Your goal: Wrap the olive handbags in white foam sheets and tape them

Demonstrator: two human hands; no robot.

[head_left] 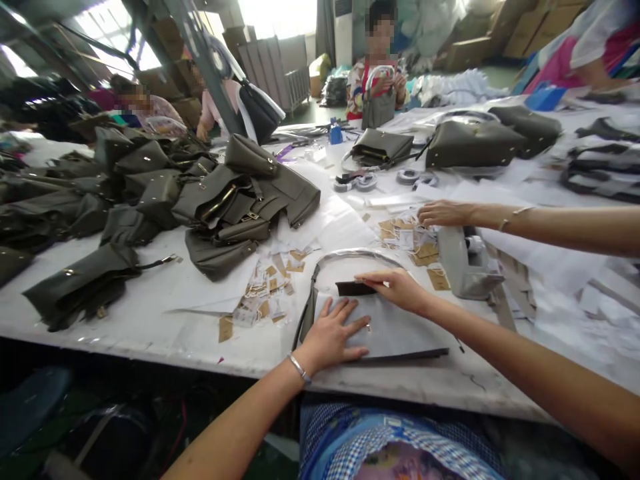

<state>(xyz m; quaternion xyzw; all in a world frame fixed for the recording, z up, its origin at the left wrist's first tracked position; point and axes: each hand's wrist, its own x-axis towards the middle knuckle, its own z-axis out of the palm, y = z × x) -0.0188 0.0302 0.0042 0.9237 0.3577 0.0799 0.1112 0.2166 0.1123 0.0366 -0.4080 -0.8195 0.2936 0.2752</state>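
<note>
In front of me a handbag [303, 317] lies flat on the table, a pale sheet [395, 327] covering most of its front. Its arched handle [350, 253] is wrapped in pale material and points away from me. My left hand [333, 331] rests on the sheet with spread fingers, pressing it flat. Above it, my right hand [387, 287] is closed in a pinch at the upper edge of a short dark strip [350, 289] on the bag. Whatever sits between those fingertips is too small to make out.
Several dark handbags [145, 200] are heaped at the left. Loose paper tags [265, 290] lie left of my bag, more tags [400, 237] beyond it. Another person's hand [443, 213] reaches in from the right, by a grey tape dispenser [463, 267]. Finished-looking bags [473, 143] stand farther back.
</note>
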